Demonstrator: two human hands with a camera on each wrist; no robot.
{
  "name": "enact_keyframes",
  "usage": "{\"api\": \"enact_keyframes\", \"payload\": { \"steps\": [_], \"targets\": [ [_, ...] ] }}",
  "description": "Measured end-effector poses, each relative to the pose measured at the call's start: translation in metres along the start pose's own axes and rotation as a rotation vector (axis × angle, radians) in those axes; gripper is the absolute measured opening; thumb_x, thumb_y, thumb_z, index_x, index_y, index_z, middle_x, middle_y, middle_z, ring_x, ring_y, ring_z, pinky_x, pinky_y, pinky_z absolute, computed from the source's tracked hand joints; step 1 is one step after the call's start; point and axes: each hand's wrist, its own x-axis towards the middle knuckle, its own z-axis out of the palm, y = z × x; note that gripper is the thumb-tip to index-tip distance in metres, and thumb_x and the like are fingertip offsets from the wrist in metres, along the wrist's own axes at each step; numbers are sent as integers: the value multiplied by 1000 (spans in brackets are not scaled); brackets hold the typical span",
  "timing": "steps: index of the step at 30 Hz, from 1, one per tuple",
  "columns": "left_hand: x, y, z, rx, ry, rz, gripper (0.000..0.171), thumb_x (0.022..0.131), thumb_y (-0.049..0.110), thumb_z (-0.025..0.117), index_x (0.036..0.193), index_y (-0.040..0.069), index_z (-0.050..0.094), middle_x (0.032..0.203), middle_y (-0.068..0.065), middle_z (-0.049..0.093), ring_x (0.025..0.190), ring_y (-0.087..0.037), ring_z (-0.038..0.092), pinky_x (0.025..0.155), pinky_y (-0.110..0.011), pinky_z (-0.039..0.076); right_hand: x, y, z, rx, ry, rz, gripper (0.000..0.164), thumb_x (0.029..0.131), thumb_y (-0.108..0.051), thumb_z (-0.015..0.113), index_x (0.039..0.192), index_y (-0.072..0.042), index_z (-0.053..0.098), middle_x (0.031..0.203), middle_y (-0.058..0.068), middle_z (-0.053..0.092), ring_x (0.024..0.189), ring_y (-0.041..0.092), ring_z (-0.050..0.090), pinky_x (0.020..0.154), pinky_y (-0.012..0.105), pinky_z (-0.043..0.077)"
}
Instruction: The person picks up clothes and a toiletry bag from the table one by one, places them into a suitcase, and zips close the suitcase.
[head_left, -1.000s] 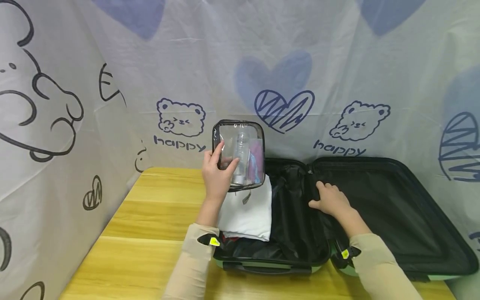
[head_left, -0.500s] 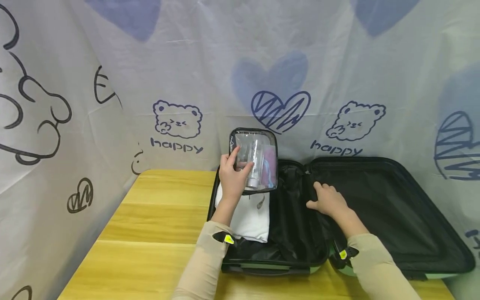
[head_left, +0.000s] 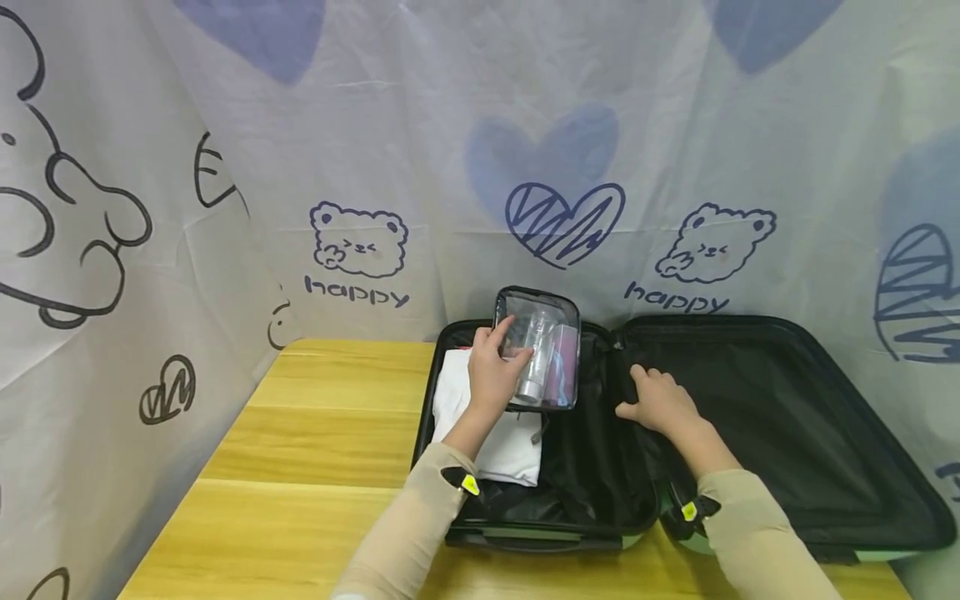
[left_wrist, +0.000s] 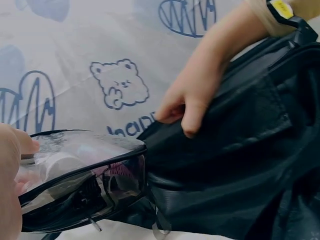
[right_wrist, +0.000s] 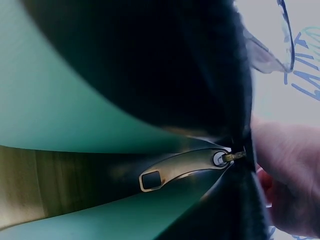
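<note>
In our left hand point(head_left: 491, 375) we hold a clear plastic, rounded-square pouch with black piping point(head_left: 553, 337), the fingers grasping it by its left side. The pouch is tilted above the left half of an open, black-lined suitcase with a pale green shell point(head_left: 772, 425); we cannot tell whether it touches the folded white cloth point(head_left: 506, 454) lying beneath it. Through the clear plastic we see a transparent bottle with a silvery cap point(head_left: 535, 375) and, just beside it, a flat pink-purple item with blue markings point(head_left: 567, 362).

Our right hand point(head_left: 662, 400) is at the middle of the suitcase, its fingers gripping the edge of a black fabric panel point(left_wrist: 215, 165) between the two halves. Close to that hand, the right wrist view shows a metal zip puller point(right_wrist: 175, 170).

The suitcase lies on a yellow wood-grain surface point(head_left: 322, 417). Behind it we have a whitish cloth backdrop point(head_left: 442, 125) printed with blue hearts, bear outlines and the word "happy".
</note>
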Motion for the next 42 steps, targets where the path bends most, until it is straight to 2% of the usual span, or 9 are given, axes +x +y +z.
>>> {"api": "enact_keyframes", "payload": {
  "steps": [4, 7, 18, 21, 25, 29, 33, 38, 42],
  "targets": [
    [-4, 0, 6, 43, -37, -30, 55, 78, 16, 81, 129, 8, 63, 96, -12, 55, 74, -19, 51, 66, -32, 44, -1, 0, -1, -10, 5, -4, 76, 85, -37, 70, 140, 6, 39, 132, 35, 49, 118, 54, 48, 92, 65, 43],
    [-7, -1, 9, 67, -71, -45, 54, 79, 16, 79, 129, 8, 63, 97, -13, 56, 74, -18, 49, 66, -32, 45, -1, -1, -1, -18, 8, -13, 75, 85, -37, 70, 139, 6, 40, 131, 35, 50, 117, 54, 49, 92, 65, 43],
    [-17, -4, 14, 89, -167, -95, 46, 83, 13, 74, 128, 7, 64, 98, -13, 59, 77, -22, 59, 69, -33, 48, -1, -5, 0, -27, -2, -34, 74, 85, -37, 70, 138, 6, 40, 132, 35, 50, 117, 53, 49, 92, 65, 44],
    [-18, -2, 15, 113, -185, -76, 44, 84, 14, 73, 127, 8, 65, 105, -16, 62, 91, -28, 63, 79, -41, 52, 0, -6, -2, -24, 5, -32, 73, 85, -36, 70, 138, 6, 41, 132, 35, 50, 117, 53, 49, 92, 65, 43],
    [-21, -1, 16, 147, -262, -87, 45, 83, 13, 72, 127, 7, 65, 108, -17, 63, 95, -31, 64, 80, -43, 53, -1, -7, -1, -26, -8, -27, 74, 86, -37, 70, 138, 6, 40, 133, 35, 49, 118, 53, 49, 93, 65, 43],
    [-23, -2, 18, 155, -331, -95, 48, 81, 10, 69, 129, 5, 63, 104, -17, 65, 87, -30, 63, 74, -41, 52, -1, -6, -1, -28, -4, -24, 75, 86, -37, 70, 139, 6, 40, 134, 35, 49, 119, 54, 48, 93, 65, 43],
    [-23, -2, 22, 123, -381, -87, 50, 79, 9, 67, 129, 4, 63, 105, -17, 66, 90, -29, 63, 79, -40, 52, -1, -4, -1, -28, 5, -21, 75, 86, -36, 70, 140, 6, 39, 134, 35, 48, 120, 54, 47, 94, 65, 42],
    [-28, -1, 27, 110, -510, -94, 51, 82, 14, 69, 131, 4, 61, 112, -17, 66, 102, -28, 63, 90, -36, 52, -2, -1, 1, -27, 3, -22, 74, 85, -36, 70, 139, 6, 40, 133, 35, 49, 119, 54, 47, 92, 64, 43],
    [-30, 0, 30, 158, -607, -36, 50, 85, 19, 71, 132, 3, 60, 117, -17, 66, 109, -28, 63, 95, -36, 51, -2, -1, 1, -25, 25, -32, 75, 85, -36, 70, 139, 6, 40, 130, 35, 51, 118, 54, 48, 91, 64, 44]
  ]
}}
